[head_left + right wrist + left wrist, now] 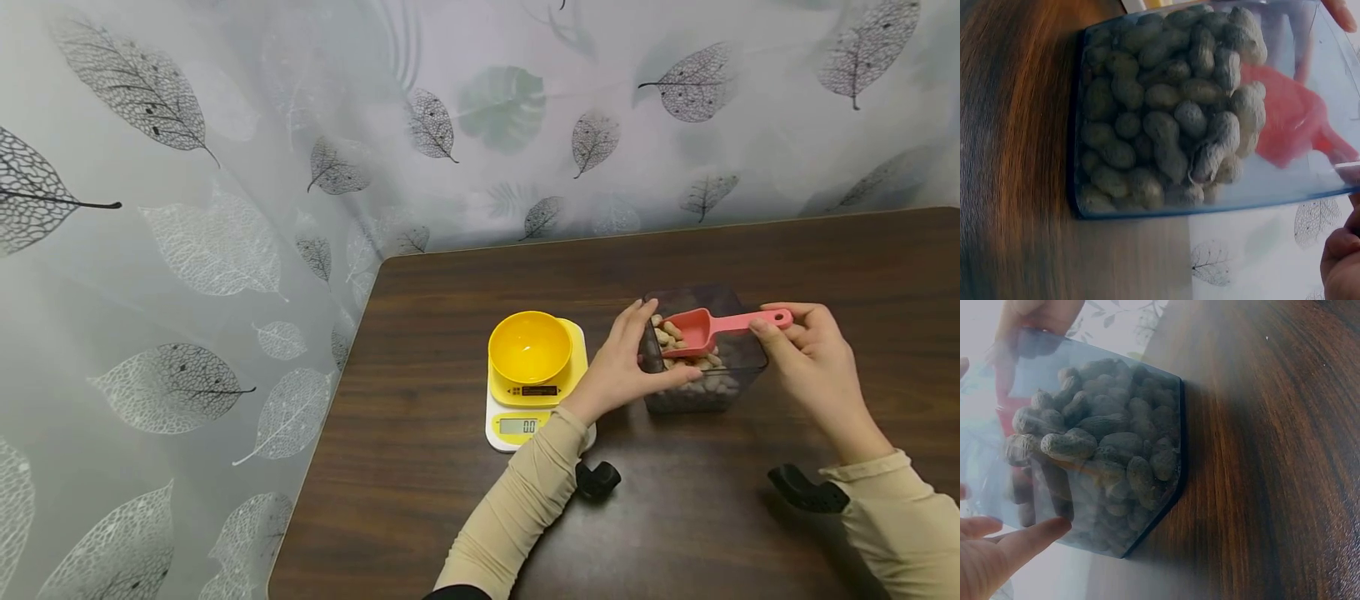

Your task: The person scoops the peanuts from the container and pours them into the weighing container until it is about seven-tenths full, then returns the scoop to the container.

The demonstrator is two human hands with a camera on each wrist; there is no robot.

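A see-through dark plastic box (pixel 686 402) holds unshelled peanuts (pixel 667 335), heaped against its walls in both wrist views. My left hand (pixel 617 360) spans the box's left side and grips it, fingers at the back left corner and thumb along the front rim. By its handle, my right hand (pixel 813 354) pinches a pink scoop (pixel 693 329) between thumb and fingers. The scoop lies nearly level, its bowl inside the box at the top of the peanuts and pointing left. Through the box wall, the right wrist view shows the scoop's bowl (pixel 1288 119) beside the upper peanuts.
Left of the box, a yellow bowl (pixel 530 347) sits on a yellow and white kitchen scale (pixel 497 427) whose display reads 0.0. Everything stands on a dark wooden table (pixel 420 375). A leaf-patterned curtain (pixel 502 183) hangs behind the table and along its left side.
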